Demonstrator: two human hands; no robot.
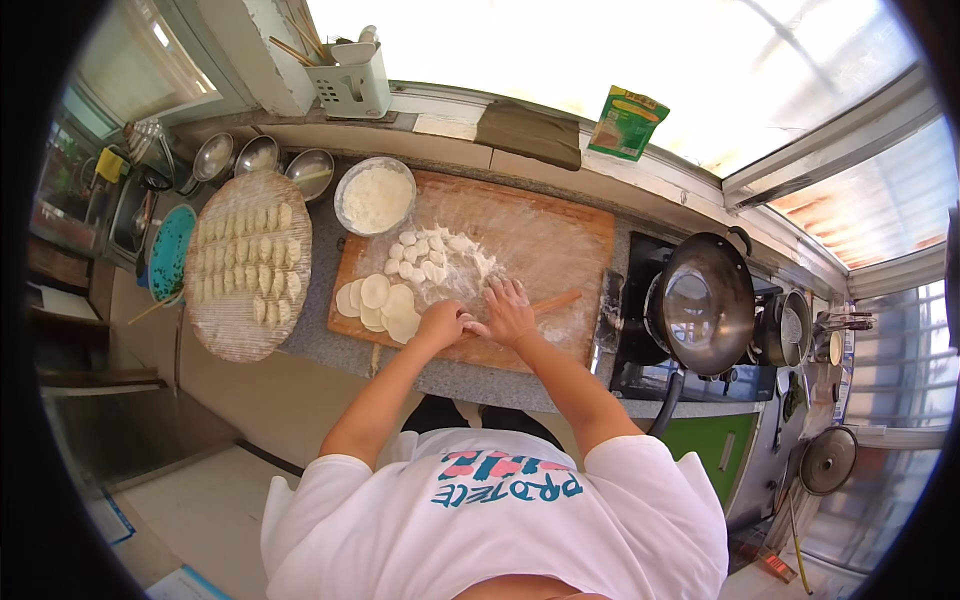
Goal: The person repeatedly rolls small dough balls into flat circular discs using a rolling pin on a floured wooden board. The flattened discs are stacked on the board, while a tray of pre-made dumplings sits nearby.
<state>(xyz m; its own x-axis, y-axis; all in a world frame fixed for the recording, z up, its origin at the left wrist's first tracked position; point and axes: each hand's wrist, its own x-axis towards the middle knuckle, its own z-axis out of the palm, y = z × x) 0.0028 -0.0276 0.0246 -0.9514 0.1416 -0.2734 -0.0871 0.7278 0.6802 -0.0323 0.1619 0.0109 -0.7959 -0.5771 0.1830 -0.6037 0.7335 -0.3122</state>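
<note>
My right hand [508,311] lies palm down over a thin wooden rolling pin [560,300], its fingers stretched out and slightly apart. Close beside it, my left hand [442,323] is closed with the fingers curled in; whatever it pinches is hidden. Both are low over a floured wooden board [560,230]. Left of my left hand, flat round dough wrappers [375,292] overlap in a loose pile. Several small dough pieces [415,255] sit beyond, next to a patch of loose flour [462,262].
At the left, a round tray [235,335] carries rows of dumplings [250,250]. A bowl of flour [375,197] stands at the board's far left corner, near metal bowls [311,174]. To the right, a wok [708,305] rests on the stove, its handle [667,403] reaching toward me.
</note>
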